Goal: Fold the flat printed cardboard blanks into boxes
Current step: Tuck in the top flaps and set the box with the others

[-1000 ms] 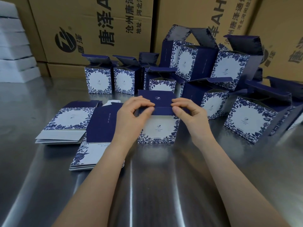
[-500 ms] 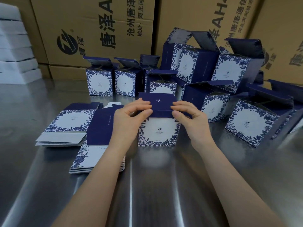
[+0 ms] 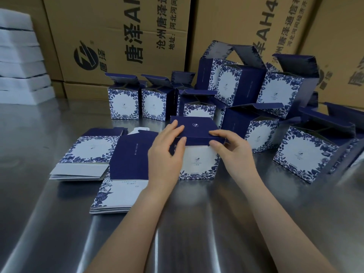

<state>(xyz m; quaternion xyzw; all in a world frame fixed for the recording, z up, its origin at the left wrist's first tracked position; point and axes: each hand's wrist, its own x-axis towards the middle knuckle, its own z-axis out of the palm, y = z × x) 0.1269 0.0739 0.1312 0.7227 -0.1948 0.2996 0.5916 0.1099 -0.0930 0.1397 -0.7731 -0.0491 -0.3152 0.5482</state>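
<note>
Box (image 3: 197, 152) under assembly, standing on the tabletop (image 3: 197, 223) between the flat blanks (image 3: 126, 168) and the finished boxes (image 3: 244, 93). Its navy lid flap (image 3: 195, 128), half a second ago still angled up, now lies level. Left hand (image 3: 167, 154) and right hand (image 3: 232, 150) pinch its front corners, tucking the lip; closure appears nearly complete.

One head-worn camera only, peering forward and down, close over the shiny steel table (image 3: 197, 233).
</note>
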